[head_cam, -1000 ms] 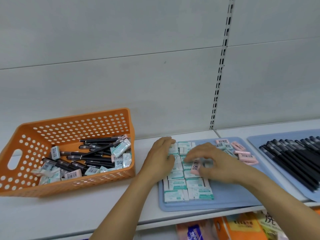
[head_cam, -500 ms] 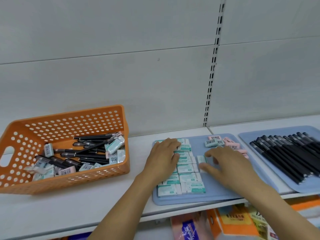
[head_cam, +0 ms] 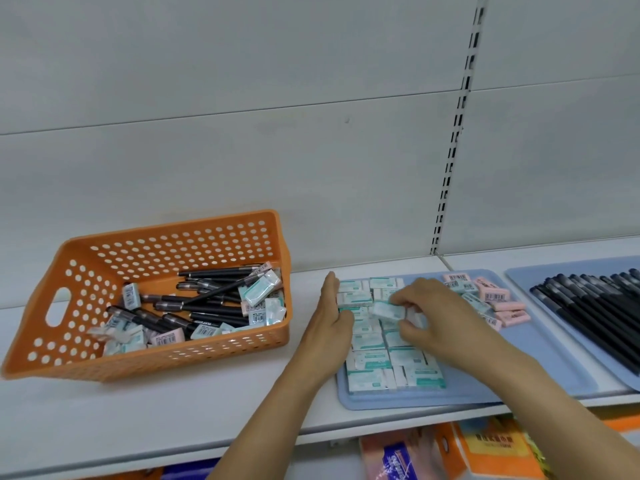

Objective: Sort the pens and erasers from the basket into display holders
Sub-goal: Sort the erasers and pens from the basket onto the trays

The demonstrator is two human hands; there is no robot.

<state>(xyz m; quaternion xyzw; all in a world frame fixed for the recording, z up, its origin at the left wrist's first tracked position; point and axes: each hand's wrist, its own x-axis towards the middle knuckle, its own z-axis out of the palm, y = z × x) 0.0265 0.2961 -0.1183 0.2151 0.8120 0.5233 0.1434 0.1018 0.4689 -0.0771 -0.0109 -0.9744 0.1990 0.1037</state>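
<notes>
You are bracing the eraser rows with your flat left hand (head_cam: 330,313) while your right hand's (head_cam: 438,315) grip is pinching one eraser (head_cam: 388,310) above the tray (head_cam: 540,362), at the basket's (head_cam: 145,258) three o'clock; next you are likely seating it squarely.

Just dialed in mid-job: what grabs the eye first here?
The orange basket at left, with black pens and wrapped erasers jumbled inside. At centre, both hands work over a blue tray of teal erasers: the left hand lies flat against their left edge, and the right hand pinches one. Far right, black pens lie lined up on a second tray.
</notes>
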